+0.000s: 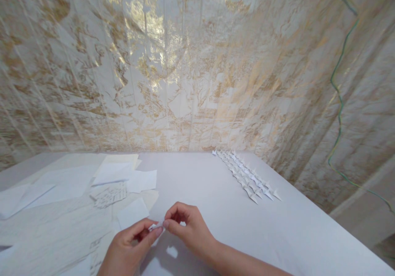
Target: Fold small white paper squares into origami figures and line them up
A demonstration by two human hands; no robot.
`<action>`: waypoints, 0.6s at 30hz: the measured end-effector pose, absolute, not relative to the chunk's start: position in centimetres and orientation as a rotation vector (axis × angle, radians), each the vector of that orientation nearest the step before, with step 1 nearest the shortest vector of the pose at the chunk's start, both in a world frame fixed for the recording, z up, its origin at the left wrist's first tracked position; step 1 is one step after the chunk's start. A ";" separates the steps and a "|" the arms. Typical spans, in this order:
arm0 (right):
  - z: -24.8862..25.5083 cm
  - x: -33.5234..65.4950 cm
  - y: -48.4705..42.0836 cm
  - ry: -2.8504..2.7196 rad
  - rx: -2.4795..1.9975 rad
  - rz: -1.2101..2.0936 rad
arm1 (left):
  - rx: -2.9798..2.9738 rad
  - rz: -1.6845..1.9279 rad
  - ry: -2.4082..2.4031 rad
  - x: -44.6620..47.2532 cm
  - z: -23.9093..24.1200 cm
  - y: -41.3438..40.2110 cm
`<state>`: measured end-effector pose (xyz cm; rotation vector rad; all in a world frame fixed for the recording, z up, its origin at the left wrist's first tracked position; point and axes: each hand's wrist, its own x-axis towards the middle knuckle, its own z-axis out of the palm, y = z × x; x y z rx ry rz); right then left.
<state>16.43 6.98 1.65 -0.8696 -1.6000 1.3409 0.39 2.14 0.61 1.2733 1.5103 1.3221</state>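
Between my two hands, just over the table's near part, is a small folded piece of white paper (159, 224). My left hand (131, 243) pinches it between thumb and index finger from the left. From the right, the thumb and forefinger of my right hand (188, 224) close on its other end. Fingertips cover most of the paper, so its exact shape is hard to make out. Far to the right, several small folded paper figures (247, 177) with pointed ends lie in slanting rows.
A white table (197, 181) stands against a white and gold patterned curtain (173, 82). Loose white sheets (142, 180) and larger papers with writing (70, 222) overlap on the left side. A green-yellow cord (339, 103) hangs at the right, beyond the table's edge.
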 end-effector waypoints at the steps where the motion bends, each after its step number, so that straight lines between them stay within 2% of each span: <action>1: 1.7 16.4 7.0 -1.591 -0.874 1.348 | 1.246 1.330 1.494 0.4 0.6 2.2; 18: 1.4 16.2 6.8 -1.682 -0.854 1.298 | 1.094 1.411 1.455 0.3 -0.7 2.3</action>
